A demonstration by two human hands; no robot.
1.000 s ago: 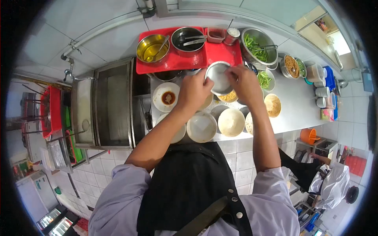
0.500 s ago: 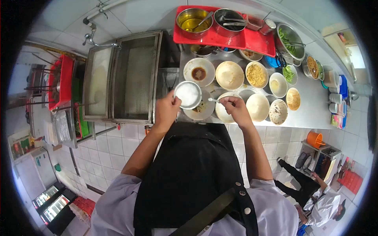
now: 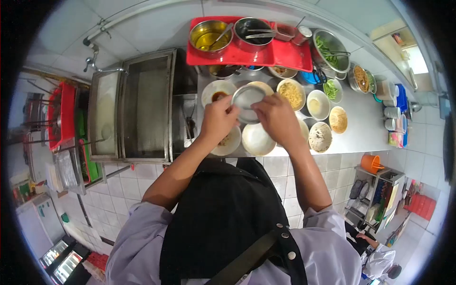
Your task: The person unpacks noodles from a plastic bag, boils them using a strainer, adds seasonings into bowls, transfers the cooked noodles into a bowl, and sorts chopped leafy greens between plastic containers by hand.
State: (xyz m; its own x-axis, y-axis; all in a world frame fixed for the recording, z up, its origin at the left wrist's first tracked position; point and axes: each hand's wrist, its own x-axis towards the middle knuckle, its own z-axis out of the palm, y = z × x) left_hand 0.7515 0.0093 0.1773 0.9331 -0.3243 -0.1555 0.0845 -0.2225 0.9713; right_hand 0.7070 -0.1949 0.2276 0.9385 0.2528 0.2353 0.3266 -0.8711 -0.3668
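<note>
My left hand (image 3: 219,118) grips the left side of a small round container (image 3: 247,97) with a metallic rim. Its face looks grey, and I cannot tell whether a lid covers it. Bent fingers of my right hand (image 3: 277,118) meet the container's right rim; whatever they pinch is hidden. Under the hands are a bowl with dark sauce (image 3: 214,91), a stained bowl (image 3: 228,143) and a pale bowl (image 3: 258,140). Just beyond my right hand is a bowl of noodles (image 3: 290,94).
A red tray (image 3: 259,58) at the back holds a pot of yellow oil (image 3: 206,37) and a dark pot (image 3: 254,34) with utensils. Steel basins (image 3: 147,104) are at left. Green vegetables fill a metal bowl (image 3: 327,52). Another person (image 3: 377,256) is at lower right.
My hands have come together at the container, which has shifted right. White powder and a small spoon showed before; neither shows now. The view has shifted, and the other person appears lower.
</note>
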